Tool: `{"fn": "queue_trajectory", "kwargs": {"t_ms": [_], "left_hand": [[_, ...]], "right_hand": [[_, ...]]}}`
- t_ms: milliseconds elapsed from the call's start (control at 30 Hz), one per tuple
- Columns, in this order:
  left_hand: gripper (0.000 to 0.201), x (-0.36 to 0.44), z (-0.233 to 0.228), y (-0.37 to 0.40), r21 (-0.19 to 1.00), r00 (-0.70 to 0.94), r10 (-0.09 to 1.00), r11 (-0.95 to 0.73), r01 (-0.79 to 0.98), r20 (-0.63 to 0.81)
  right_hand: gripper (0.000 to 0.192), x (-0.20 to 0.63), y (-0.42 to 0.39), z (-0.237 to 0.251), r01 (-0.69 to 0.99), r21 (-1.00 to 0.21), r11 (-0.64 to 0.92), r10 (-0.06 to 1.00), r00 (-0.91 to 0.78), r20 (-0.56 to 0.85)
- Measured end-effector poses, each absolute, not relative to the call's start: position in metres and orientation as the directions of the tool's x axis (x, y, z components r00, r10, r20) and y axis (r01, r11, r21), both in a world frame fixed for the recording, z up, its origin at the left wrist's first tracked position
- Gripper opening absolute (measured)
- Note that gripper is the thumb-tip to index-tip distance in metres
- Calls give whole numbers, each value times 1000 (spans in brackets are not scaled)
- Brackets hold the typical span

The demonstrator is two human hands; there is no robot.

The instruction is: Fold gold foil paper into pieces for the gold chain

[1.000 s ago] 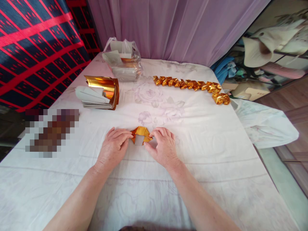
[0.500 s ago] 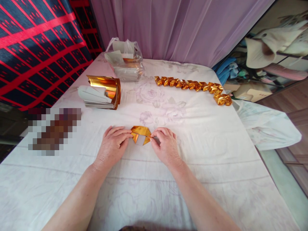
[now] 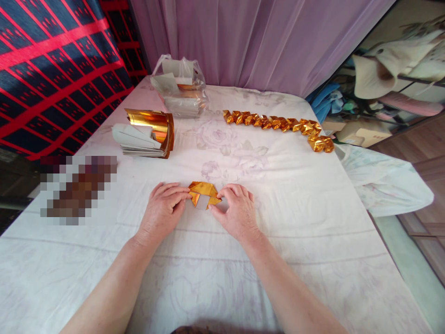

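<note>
On the white floral sheet, which covers the whole work surface and serves as the reference, a partly folded gold foil paper lies flat near the middle, well clear of every edge. Left hand rests just left of the paper, fingers bent and closed down onto its left corner; right hand sits just right of it, thumb and forefinger closed on the right corner, other fingers curled loosely. Both hands touch the paper; neither lifts it. Judged step: mid-fold, side flaps being creased inward, a grey underside patch still showing at the lower centre. Next move, as a judgement, calls for even pressure along the crease and matched corners, since foil keeps any wrong crease. Farther up the sheet from the paper: a stack of foil sheets to the left with its top leaves curled, a clear plastic bag of sheets behind that near the purple curtain, and a curved row of finished gold pieces to the right, ending close to the sheet's right edge. Open room is ample around and in front of the paper.
</note>
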State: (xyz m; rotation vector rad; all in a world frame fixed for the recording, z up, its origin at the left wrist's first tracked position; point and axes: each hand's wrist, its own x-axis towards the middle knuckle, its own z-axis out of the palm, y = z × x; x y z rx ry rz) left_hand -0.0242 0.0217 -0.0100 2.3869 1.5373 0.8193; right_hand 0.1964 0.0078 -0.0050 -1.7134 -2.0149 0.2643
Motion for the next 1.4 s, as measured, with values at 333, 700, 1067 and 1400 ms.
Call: {"fn": "queue_trajectory", "kwargs": {"t_ms": [333,700,1067,1400], "left_hand": [[29,-25,-10,21,446,302,890,-436,782,341],[29,-23,-9,22,462,292,898,-424,779,330],[28,-24,-8,22,449,298,899,-421,788,321],[24,-22,-5,20,432,314,882,-449,782,351]], "right_hand": [[30,191,6,0,892,-416,178,969,-86,231],[16,198,8,-5,859,-472,199,972,-113,205],[22,209,15,-6,776,-592,216,975,-140,173],[23,209,11,-7,788,-541,293,950,-175,259]]}}
